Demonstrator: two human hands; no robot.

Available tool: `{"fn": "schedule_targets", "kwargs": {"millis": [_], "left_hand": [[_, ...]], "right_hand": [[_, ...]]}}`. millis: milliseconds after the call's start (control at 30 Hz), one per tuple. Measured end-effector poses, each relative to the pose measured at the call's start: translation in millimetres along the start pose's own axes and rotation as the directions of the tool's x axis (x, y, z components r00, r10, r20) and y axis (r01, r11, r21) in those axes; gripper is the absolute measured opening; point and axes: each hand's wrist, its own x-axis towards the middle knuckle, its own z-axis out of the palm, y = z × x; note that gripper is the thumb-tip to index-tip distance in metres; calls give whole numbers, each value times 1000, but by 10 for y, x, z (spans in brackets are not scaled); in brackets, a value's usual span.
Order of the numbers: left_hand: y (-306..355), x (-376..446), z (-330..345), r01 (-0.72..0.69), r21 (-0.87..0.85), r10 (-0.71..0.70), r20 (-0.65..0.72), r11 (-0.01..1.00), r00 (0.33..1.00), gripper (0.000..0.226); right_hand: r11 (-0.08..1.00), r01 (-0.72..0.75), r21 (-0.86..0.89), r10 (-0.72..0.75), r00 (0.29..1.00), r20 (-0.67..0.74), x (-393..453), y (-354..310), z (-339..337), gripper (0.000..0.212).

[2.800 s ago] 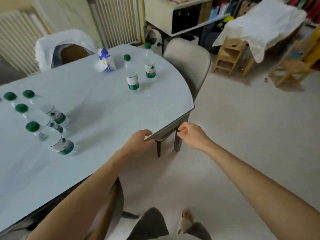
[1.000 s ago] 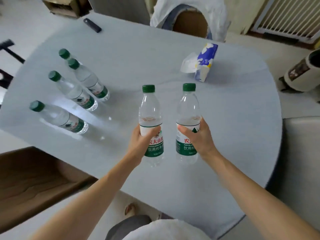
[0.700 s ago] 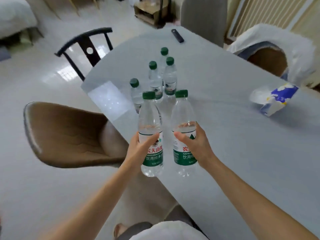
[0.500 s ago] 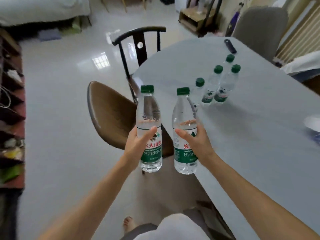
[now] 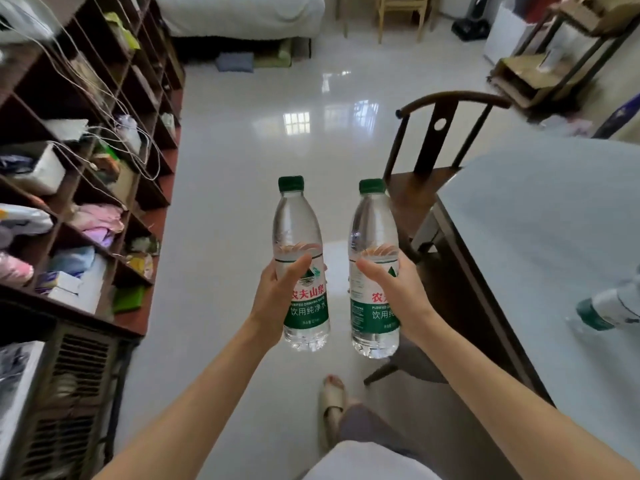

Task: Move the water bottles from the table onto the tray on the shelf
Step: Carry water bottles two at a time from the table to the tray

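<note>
Bottles, 2 upright: my left hand grips one bottle, my right hand grips the other bottle, beside the table.

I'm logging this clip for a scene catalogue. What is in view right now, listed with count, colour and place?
held water bottles: two, clear with green caps, upright, one per hand
water bottle on table: one, clear with green label, at right edge
table: one, pale grey, right
dark wooden chair: one, beside the table
cubby shelf: one, dark brown, left, holding clutter
bed: one, white cover, far end
floor: glossy white
slipper: one, beige, bottom centre
left hand: grips left bottle
right hand: grips right bottle
</note>
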Motion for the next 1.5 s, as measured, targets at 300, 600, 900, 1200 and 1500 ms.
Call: {"fn": "schedule_targets", "kwargs": {"millis": [300, 600, 900, 1200, 1500], "left_hand": [[673, 1589, -1396, 10, -60, -24, -239, 998, 971, 42], [1568, 3176, -2705, -94, -165, 17, -417, 982, 909, 20], [2519, 5323, -3994, -111, -142, 53, -360, 984, 931, 19], [3528, 7639, -4577, -77, -92, 57, -201, 993, 978, 16], [4183, 10192, -4728, -55, -73, 39, -204, 996, 978, 34]], "right_hand": [[999, -15, 31, 8, 979, 203, 2204, -480, 1399, 43], [1000, 16, -15, -11, 950, 313, 4316, -1302, 2576, 41], [993, -62, 102, 36, 972, 232, 6515, -1987, 3775, 31], [981, -62, 183, 43, 993, 107, 8566, -2763, 4132, 24], [981, -71, 180, 54, 993, 102, 11062, -3333, 4290, 31]]}}
